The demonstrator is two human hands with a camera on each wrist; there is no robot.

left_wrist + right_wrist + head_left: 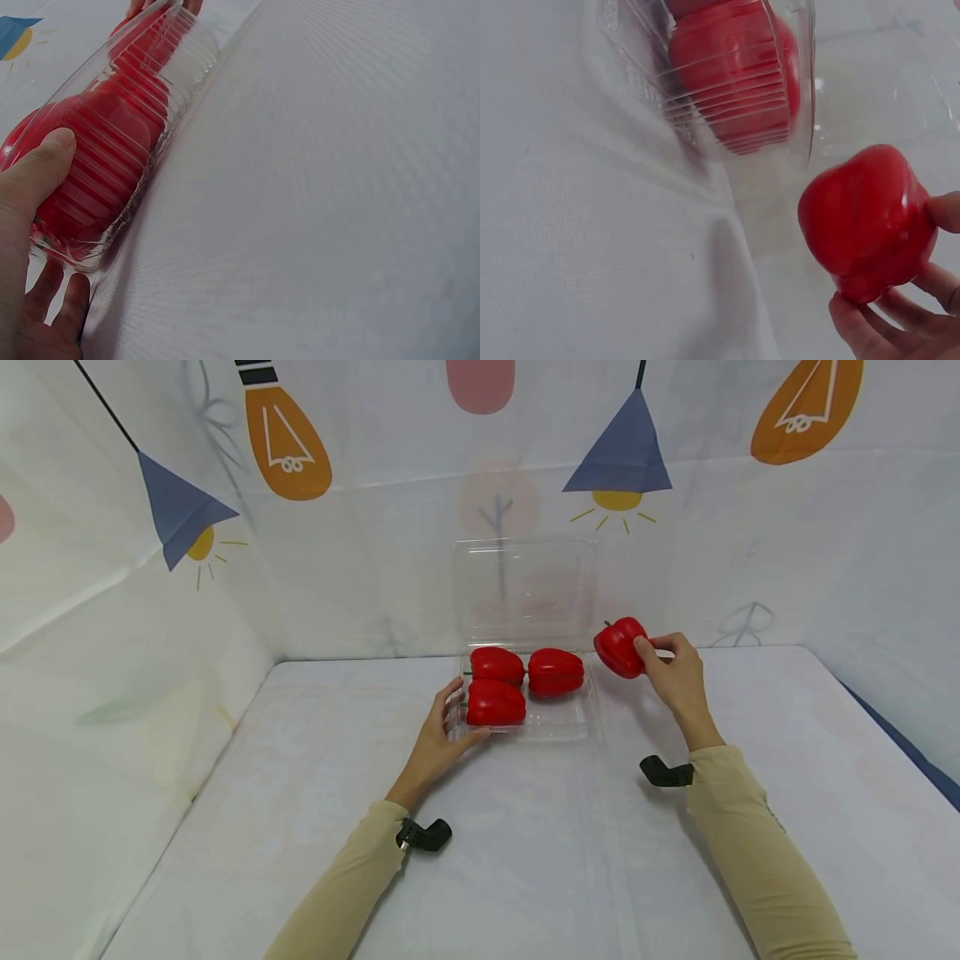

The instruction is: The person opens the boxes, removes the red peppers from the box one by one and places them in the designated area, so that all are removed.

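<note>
red pepper (619,647) pinched by right grip (677,681); left grip (437,743) spread against open box (561,728) holding three peppers (495,702).

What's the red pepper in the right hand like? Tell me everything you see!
The red pepper is smooth and shiny, with rounded lobes and a short green stem pointing up and left in the head view. It looks whole. The right hand grips it, the only thing seen touching it, to the right of the open clear box.
</note>
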